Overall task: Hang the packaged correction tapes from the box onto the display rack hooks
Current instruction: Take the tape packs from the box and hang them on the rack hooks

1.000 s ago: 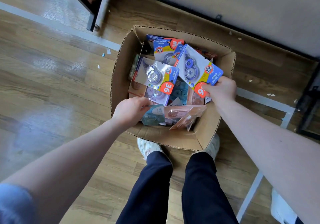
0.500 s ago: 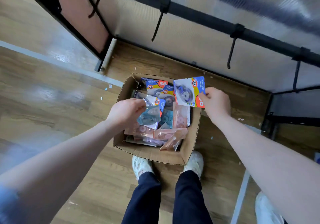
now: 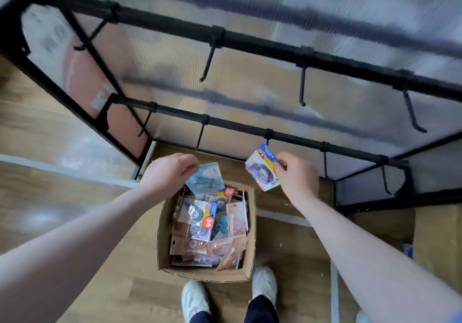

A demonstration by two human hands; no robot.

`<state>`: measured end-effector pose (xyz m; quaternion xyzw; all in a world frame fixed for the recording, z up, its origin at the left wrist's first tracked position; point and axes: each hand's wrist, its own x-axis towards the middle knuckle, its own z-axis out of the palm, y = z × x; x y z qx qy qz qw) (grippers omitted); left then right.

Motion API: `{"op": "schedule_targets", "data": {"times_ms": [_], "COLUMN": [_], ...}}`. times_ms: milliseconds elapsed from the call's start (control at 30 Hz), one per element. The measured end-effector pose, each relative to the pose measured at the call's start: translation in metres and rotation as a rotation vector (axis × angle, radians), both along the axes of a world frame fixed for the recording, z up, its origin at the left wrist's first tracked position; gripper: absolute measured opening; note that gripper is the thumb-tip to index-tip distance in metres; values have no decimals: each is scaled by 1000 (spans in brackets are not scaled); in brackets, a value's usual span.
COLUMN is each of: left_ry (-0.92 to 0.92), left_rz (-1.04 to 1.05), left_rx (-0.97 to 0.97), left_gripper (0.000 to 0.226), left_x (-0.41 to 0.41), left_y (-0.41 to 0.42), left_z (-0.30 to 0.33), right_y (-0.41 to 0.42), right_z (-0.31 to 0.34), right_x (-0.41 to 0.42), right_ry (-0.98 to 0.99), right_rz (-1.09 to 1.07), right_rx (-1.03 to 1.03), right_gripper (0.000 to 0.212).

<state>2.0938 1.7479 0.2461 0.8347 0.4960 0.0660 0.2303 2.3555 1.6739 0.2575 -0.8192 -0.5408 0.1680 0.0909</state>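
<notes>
- The display rack (image 3: 250, 45) fills the upper half of the view: black bars cross a frosted back panel, with black hooks (image 3: 302, 85) pointing down and forward from each bar. Every hook in view is bare.
- The wooden floor (image 3: 62, 210) carries everything else.
- The cardboard box (image 3: 205, 274) stands open on the floor in front of the rack, just ahead of the person's white shoes (image 3: 195, 300). It holds a loose heap of packaged correction tapes (image 3: 200, 215) in blue, pink and teal cards, some with orange "36" stickers.
- The left hand (image 3: 167, 172) is raised above the far edge of the box, its fingers and thumb pinching the top of a teal packet (image 3: 206, 177).
- The right hand (image 3: 295, 175) is raised to the right of the box, its fingers curled round the edge of a blue-and-white packet (image 3: 261, 167). The top of that packet sits close under a hook on the lower bar (image 3: 287, 136); whether it touches the hook cannot be told.
</notes>
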Motion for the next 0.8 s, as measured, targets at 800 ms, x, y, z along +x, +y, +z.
{"op": "schedule_targets", "data": {"times_ms": [800], "left_ry": [-219], "left_rz": [-153], "left_rx": [311], "left_gripper": [17], "left_x": [69], "left_y": [27], "left_z": [283], "right_y": [-28], "right_z": [251], "right_x": [51], "right_ry": [-136], "right_rz": [-130], "right_rx": [336], "right_gripper": [20]}}
